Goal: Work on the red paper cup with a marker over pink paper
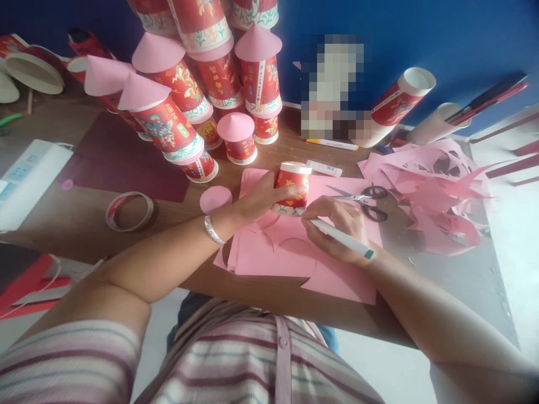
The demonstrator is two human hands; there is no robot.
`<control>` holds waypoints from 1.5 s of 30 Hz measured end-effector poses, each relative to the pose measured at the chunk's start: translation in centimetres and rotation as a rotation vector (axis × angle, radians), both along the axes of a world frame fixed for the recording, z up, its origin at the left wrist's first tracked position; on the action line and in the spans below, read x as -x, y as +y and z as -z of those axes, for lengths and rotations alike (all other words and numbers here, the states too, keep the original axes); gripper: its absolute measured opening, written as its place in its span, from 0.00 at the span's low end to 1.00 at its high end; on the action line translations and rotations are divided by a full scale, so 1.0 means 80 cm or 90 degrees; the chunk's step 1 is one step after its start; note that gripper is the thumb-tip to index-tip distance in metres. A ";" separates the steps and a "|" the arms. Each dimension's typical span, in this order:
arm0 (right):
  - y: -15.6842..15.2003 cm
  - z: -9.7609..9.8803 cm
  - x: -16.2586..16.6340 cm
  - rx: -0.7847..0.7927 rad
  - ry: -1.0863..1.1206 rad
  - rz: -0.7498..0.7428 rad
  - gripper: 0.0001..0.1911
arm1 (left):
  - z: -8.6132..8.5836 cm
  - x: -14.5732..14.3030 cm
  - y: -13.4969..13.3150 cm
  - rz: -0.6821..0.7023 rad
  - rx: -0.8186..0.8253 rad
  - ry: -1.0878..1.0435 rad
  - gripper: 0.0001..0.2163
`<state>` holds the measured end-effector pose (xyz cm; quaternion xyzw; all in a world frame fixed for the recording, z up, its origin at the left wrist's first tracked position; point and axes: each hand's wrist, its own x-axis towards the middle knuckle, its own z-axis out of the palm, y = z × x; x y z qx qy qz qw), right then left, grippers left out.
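My left hand [263, 197] is wrapped round a red paper cup [291, 182] with gold figures and a white band at its lower end. In my right hand [340, 224] is a white marker pen [343, 238] with a green end, its tip at the white band, where dark green curved strokes show. Both hands are over several sheets of pink paper [269, 255] marked with cut curves. A pair of black-handled scissors [364, 197] lies on the paper just beyond my right hand. Beside my left wrist is a pink paper disc [216, 200].
Stacked red cups with pink cone tops [257, 47] stand at the back left. A roll of tape [129, 211] and a white power strip [36, 182] lie to the left. Pink paper scraps [442, 196], a pen cup [440, 123] and a glue stick [324, 168] are at the right and back.
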<state>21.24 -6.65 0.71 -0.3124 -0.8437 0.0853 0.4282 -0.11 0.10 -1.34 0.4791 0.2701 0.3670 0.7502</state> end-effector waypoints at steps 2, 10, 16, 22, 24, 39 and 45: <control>0.001 0.000 0.000 0.001 0.005 0.001 0.11 | -0.001 0.000 0.000 -0.003 -0.005 0.003 0.20; -0.002 -0.003 0.001 0.009 0.018 -0.021 0.13 | -0.004 0.000 -0.002 -0.025 -0.007 0.035 0.23; -0.007 -0.009 -0.004 0.043 0.049 -0.002 0.21 | -0.003 0.000 0.000 0.000 0.008 0.018 0.26; -0.008 -0.006 -0.008 0.060 0.032 0.016 0.21 | -0.015 -0.002 -0.002 -0.015 0.049 0.011 0.26; -0.008 -0.004 -0.009 0.062 0.039 0.016 0.21 | -0.017 -0.003 -0.002 -0.018 0.052 0.014 0.26; -0.002 -0.004 -0.005 0.020 0.019 -0.005 0.16 | -0.019 -0.002 -0.003 -0.008 0.064 0.013 0.28; -0.003 -0.003 -0.006 0.029 0.008 0.003 0.16 | -0.017 -0.001 -0.003 -0.013 0.053 0.010 0.27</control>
